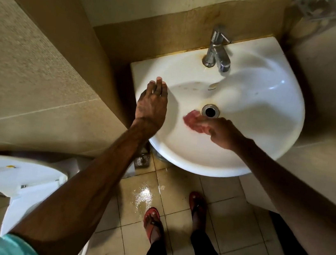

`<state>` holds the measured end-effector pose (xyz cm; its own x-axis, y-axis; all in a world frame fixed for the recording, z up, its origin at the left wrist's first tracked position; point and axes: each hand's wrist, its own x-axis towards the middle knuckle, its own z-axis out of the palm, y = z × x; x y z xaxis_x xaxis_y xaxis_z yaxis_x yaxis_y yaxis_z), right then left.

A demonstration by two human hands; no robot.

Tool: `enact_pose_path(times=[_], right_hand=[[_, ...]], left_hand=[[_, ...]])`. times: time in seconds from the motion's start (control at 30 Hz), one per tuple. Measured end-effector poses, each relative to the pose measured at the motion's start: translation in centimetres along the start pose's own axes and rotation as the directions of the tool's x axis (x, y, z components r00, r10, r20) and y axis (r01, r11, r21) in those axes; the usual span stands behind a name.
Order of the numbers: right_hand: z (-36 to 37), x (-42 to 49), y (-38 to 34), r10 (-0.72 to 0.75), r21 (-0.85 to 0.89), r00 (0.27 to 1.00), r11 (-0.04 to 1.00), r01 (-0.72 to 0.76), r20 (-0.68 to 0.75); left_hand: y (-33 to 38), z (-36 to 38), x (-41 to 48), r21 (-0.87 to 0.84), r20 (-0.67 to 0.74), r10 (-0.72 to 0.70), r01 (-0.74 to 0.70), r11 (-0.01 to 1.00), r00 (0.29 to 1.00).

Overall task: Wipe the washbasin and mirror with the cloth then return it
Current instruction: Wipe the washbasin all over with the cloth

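Left of the drain (210, 110), the left hand (152, 103) lies flat and empty on the washbasin (271, 124) rim; the right hand (224, 133) presses the pink cloth (194, 121) just beside the drain. Leaning on the rim over the wet floor (142, 197) could mean a slip.

Head view, steeply down (probably close) over washbasin (270, 128).

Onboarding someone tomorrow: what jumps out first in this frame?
The white washbasin fills the centre, with the right hand pressing a pink cloth just in front of the drain. The left hand rests flat on the basin's left rim. Below, a wet patch shines on the floor tiles near red sandals.
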<state>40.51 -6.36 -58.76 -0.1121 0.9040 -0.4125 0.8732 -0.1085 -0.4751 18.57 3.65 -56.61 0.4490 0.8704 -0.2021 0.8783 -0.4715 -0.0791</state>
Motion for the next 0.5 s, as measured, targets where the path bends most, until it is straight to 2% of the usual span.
enact_pose_path(times=[0.07, 0.17, 0.4, 0.5], right_hand=[[0.1, 0.7, -0.5, 0.044, -0.039, 0.999, 0.998, -0.044, -0.018], [1.3, -1.3, -3.0, -0.051, -0.078, 0.996, 0.995, 0.057, 0.074], [1.6, -11.1, -2.9, -0.257, 0.187, 0.962, 0.954, 0.236, 0.096], [3.0, -12.9, -2.1, -0.382, -0.012, 0.914, 0.922, 0.387, 0.138]], left_hand=[[-0.2, -0.1, 0.1, -0.004, 0.002, 0.006, -0.006, 1.0, 1.0], [-0.4, -0.2, 0.1, -0.019, 0.026, 0.014, -0.013, 1.0, 1.0], [-0.5, -1.1, -0.4, -0.109, 0.045, 0.027, -0.022, 0.994, 0.999], [-0.7, -1.4, -0.4, -0.118, 0.041, 0.041, -0.035, 0.992, 0.998]])
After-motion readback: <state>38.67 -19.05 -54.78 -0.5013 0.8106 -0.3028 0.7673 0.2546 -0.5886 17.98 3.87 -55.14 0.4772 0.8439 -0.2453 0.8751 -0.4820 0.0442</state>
